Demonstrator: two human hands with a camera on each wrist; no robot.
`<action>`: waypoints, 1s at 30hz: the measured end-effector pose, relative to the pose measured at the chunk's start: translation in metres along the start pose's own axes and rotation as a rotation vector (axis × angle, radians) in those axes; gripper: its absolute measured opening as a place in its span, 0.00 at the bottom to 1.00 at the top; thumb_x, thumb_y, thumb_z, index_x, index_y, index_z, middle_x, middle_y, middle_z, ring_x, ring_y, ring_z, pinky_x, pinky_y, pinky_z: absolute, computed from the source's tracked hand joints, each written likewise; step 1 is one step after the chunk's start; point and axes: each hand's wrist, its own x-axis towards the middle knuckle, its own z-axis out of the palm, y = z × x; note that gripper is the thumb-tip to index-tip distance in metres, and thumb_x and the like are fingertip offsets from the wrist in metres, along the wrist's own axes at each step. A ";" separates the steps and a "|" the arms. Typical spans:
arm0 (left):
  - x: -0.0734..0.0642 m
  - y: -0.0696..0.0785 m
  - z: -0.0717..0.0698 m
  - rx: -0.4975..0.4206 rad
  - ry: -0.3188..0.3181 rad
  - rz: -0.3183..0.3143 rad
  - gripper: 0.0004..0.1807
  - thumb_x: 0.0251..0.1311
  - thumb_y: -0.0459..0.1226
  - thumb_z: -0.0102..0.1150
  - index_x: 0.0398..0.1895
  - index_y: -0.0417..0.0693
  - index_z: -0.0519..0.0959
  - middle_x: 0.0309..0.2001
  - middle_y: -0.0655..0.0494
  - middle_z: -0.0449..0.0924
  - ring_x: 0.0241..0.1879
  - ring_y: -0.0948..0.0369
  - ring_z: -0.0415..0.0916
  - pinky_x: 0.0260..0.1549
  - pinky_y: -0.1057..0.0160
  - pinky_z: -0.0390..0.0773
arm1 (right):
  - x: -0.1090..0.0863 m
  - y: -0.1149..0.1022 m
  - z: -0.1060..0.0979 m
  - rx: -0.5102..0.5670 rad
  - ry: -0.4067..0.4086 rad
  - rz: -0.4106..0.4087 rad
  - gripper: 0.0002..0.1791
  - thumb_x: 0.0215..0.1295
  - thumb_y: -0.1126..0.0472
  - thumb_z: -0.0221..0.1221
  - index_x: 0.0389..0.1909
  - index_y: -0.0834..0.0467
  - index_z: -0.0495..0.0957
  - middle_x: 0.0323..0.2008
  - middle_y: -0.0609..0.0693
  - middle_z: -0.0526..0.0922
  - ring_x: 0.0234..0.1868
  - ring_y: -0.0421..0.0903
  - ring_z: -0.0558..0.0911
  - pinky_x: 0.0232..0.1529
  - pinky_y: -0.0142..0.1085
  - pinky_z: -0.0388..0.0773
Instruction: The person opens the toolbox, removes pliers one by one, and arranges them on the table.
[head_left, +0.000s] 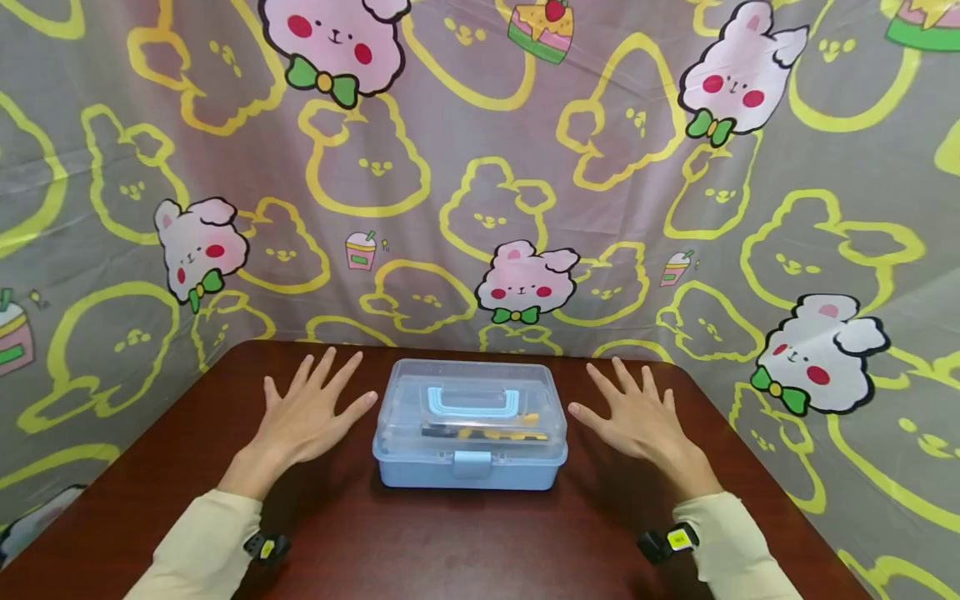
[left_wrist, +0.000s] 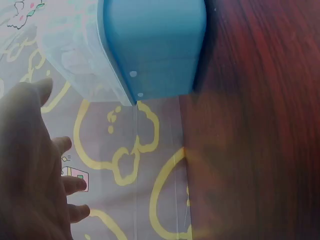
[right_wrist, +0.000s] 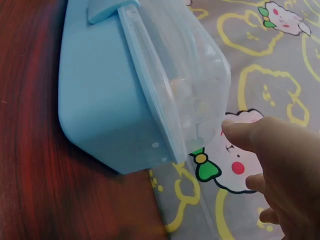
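A blue plastic storage box [head_left: 471, 473] with a clear lid stands on the table between my two hands. Its lid is down, with a light-blue carry handle [head_left: 474, 403] on top and a latch [head_left: 472, 464] at the front. Through the lid, yellow and black items [head_left: 495, 434] show, too blurred to name. My left hand [head_left: 303, 417] is spread to the left of the box, thumb toward its side. On the other side my right hand [head_left: 633, 412] is spread likewise, its thumb near the lid's corner. Both hands hold nothing.
The dark-red wooden table [head_left: 450, 550] has rounded far corners. Behind and beside it hangs a grey curtain [head_left: 480, 133] printed with rabbits and yellow outlines. Each wrist carries a small black strapped device, the left one [head_left: 267, 547] and the right one [head_left: 669, 542].
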 end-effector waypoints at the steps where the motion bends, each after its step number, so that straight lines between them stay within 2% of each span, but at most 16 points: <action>1: 0.000 0.001 -0.001 -0.012 0.000 0.006 0.48 0.69 0.73 0.39 0.84 0.58 0.53 0.81 0.37 0.44 0.77 0.32 0.38 0.59 0.18 0.26 | 0.000 -0.001 0.000 -0.004 0.005 -0.005 0.52 0.67 0.19 0.43 0.83 0.47 0.56 0.80 0.65 0.48 0.76 0.78 0.41 0.63 0.79 0.38; 9: -0.002 0.011 -0.002 -0.047 0.013 0.054 0.46 0.70 0.71 0.42 0.84 0.59 0.55 0.81 0.38 0.47 0.77 0.33 0.41 0.60 0.18 0.31 | -0.008 -0.007 -0.002 -0.027 0.050 -0.049 0.50 0.69 0.21 0.43 0.81 0.50 0.60 0.78 0.65 0.55 0.75 0.76 0.51 0.65 0.75 0.48; 15: -0.005 0.020 -0.001 -0.107 0.016 0.145 0.44 0.69 0.68 0.49 0.83 0.63 0.56 0.81 0.41 0.48 0.78 0.37 0.43 0.61 0.19 0.37 | -0.017 -0.015 -0.007 -0.013 0.154 -0.128 0.45 0.72 0.26 0.48 0.79 0.52 0.64 0.75 0.64 0.62 0.73 0.73 0.59 0.63 0.71 0.59; 22: -0.009 0.029 0.003 -0.206 -0.011 0.249 0.44 0.69 0.64 0.55 0.83 0.64 0.57 0.81 0.45 0.49 0.78 0.39 0.44 0.62 0.20 0.42 | -0.026 -0.027 -0.007 0.006 0.221 -0.218 0.42 0.71 0.29 0.53 0.77 0.51 0.67 0.74 0.61 0.65 0.72 0.66 0.63 0.60 0.68 0.66; 26: -0.011 0.032 0.005 -0.245 -0.017 0.276 0.45 0.66 0.64 0.58 0.83 0.64 0.57 0.81 0.46 0.50 0.77 0.40 0.50 0.64 0.22 0.45 | -0.031 -0.035 -0.005 0.041 0.295 -0.278 0.38 0.70 0.34 0.60 0.73 0.53 0.73 0.70 0.60 0.71 0.67 0.64 0.69 0.58 0.65 0.69; 30: -0.011 0.033 0.009 -0.263 -0.016 0.276 0.47 0.63 0.66 0.61 0.82 0.65 0.58 0.80 0.45 0.52 0.73 0.41 0.59 0.62 0.25 0.57 | -0.036 -0.047 0.000 0.086 0.392 -0.365 0.33 0.67 0.40 0.66 0.65 0.56 0.79 0.62 0.57 0.77 0.59 0.61 0.75 0.54 0.60 0.73</action>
